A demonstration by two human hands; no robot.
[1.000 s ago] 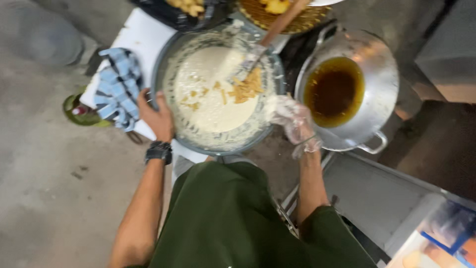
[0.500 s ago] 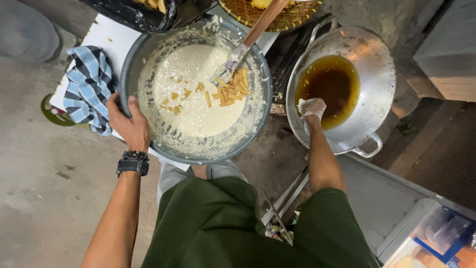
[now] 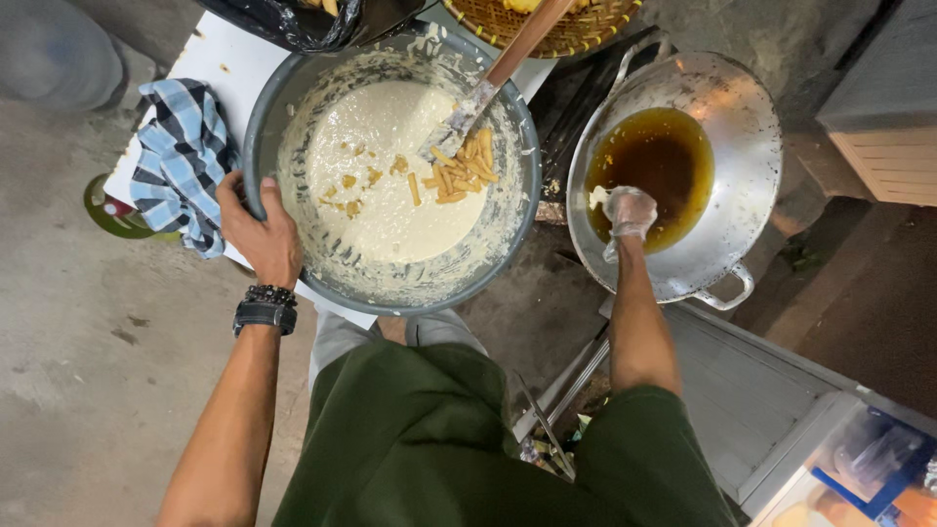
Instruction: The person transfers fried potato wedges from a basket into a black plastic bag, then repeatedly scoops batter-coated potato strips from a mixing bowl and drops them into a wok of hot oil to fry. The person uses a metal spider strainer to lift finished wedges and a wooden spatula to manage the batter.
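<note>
Here the left hand [image 3: 262, 234] grips the rim of the grey bowl [image 3: 293, 98] on the white table [image 3: 220, 59], fingers curled over the edge. The gloved right hand [image 3: 628, 212] hovers over the wok [image 3: 742, 156] of dark oil, fingers pinched on a battered piece. It is best lowered close and gently, to avoid splashing. The batter [image 3: 390, 195] looks thick, pale and sticky, with yellow strips [image 3: 459, 171] by a wooden spoon [image 3: 517, 54].

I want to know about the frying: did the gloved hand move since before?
Yes. The right hand went from the batter bowl's rim over the wok.
</note>
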